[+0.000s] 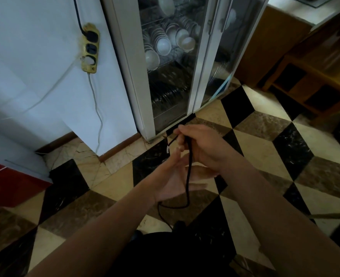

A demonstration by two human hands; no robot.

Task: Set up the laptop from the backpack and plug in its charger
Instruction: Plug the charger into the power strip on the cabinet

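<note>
My right hand [200,145] is closed around a thin black charger cable [189,176] near its end, and the small metal plug tip [167,150] sticks out to the left of the fingers. The cable hangs down across my left hand [177,180], which lies palm up and open beneath it, then loops toward a dark shape [165,248] at the bottom of the view. A yellowed power strip [90,48] hangs on the white wall at upper left, with a black plug in its top socket. No laptop is in view.
A glass-door cabinet [185,62] full of white bowls stands straight ahead. Checkered marble floor [265,154] lies below. A wooden shelf unit [312,80] is at the right, and a red and white cabinet [9,176] at the left. White cords hang from the strip.
</note>
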